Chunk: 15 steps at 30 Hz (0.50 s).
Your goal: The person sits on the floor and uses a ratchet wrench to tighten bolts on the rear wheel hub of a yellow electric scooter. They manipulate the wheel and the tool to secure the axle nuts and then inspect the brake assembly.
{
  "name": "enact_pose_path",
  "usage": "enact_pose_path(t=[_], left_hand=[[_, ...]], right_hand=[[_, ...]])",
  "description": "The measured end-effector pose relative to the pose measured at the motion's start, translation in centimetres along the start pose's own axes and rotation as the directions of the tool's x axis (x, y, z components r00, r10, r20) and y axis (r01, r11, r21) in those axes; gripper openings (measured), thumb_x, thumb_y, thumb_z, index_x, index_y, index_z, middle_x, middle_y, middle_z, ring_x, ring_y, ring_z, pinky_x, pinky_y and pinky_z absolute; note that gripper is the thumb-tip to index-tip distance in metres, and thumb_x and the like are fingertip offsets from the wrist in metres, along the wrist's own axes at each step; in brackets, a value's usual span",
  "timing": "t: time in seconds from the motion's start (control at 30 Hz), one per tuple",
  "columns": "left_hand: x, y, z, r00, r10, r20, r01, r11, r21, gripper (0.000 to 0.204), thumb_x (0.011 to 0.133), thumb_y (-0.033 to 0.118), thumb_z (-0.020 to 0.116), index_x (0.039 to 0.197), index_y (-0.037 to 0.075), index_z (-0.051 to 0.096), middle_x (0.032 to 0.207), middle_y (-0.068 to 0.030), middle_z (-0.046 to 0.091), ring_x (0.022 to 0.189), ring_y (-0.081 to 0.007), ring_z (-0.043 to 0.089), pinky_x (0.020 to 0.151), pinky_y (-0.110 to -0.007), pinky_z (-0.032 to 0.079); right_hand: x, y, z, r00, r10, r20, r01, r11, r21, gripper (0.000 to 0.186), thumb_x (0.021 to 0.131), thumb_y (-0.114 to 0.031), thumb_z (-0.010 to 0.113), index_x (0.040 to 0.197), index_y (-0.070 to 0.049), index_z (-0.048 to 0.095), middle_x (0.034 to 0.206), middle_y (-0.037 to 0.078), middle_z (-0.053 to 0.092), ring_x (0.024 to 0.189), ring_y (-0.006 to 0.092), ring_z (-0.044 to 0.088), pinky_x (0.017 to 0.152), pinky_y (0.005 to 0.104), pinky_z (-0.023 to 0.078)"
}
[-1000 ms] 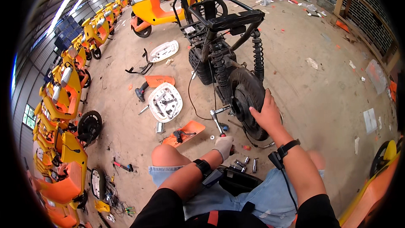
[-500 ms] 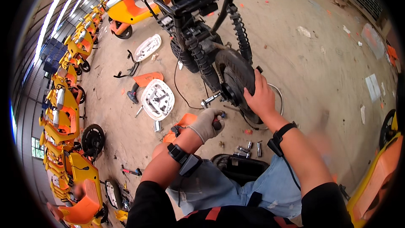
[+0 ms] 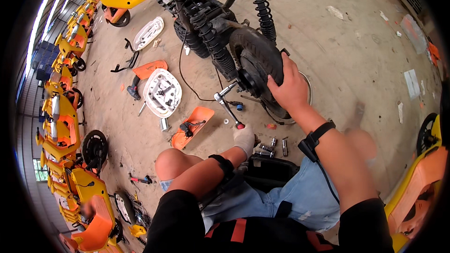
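Observation:
My left hand [image 3: 244,139], in a pale work glove, is closed around the handle of a ratchet wrench [image 3: 228,110] with a red band near the grip. The wrench's head and socket reach the axle at the hub of a black rear wheel [image 3: 248,83]. My bare right hand [image 3: 291,91] lies on the tyre [image 3: 257,49], fingers spread over its right side. Above the wheel stand two coil-spring shock absorbers [image 3: 263,11] on a black scooter frame [image 3: 206,14]. Several metal sockets [image 3: 267,149] lie just right of my left hand.
An orange panel [image 3: 201,116] with a brake lever assembly lies at left. Beyond it are a white tray [image 3: 162,105] of parts, a cordless drill [image 3: 133,89] and another white cover [image 3: 149,33]. Yellow scooters [image 3: 61,126] line the left; a black bin [image 3: 262,173] is between my legs.
My left hand has drawn back toward my body with the wrench handle, whose length now shows. My right hand stays on the tyre. The view has shifted slightly.

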<state>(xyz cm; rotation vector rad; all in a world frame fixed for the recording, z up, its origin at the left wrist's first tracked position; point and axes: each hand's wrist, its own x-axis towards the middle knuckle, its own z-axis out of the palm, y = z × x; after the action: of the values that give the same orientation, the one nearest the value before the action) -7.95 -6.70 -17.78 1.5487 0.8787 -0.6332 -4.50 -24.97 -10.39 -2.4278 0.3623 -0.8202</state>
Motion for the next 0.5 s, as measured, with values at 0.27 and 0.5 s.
enact_pose_path(t=[0.27,0.5], left_hand=[[-3.2,8.1,-4.1,0.890,-0.270,0.368,0.308,0.950,-0.047,0.010,0.090,0.005,0.055,0.084,0.008,0.048,0.067,0.0002,0.048,0.053,-0.0117,0.049,0.048,-0.027,0.045],[-3.8,12.0,-5.8,0.819,-0.329,0.470,0.463,0.864,-0.201,0.009,0.092,0.007,0.056,0.085,0.007,0.050,0.066,0.0022,0.048,0.050,-0.0073,0.048,0.044,-0.021,0.045]], right_hand=[[-0.1,-0.1,0.0,1.000,0.018,-0.005,-0.018,1.000,0.005,0.069,0.080,-0.025,0.070,0.141,-0.006,0.044,0.128,0.020,0.058,0.103,0.0377,0.064,0.082,0.0438,0.055],[-0.1,-0.2,0.4,0.998,0.054,0.043,-0.054,0.998,0.013,0.071,0.079,-0.027,0.070,0.142,-0.008,0.044,0.129,0.019,0.057,0.105,0.0362,0.063,0.084,0.0439,0.055]])
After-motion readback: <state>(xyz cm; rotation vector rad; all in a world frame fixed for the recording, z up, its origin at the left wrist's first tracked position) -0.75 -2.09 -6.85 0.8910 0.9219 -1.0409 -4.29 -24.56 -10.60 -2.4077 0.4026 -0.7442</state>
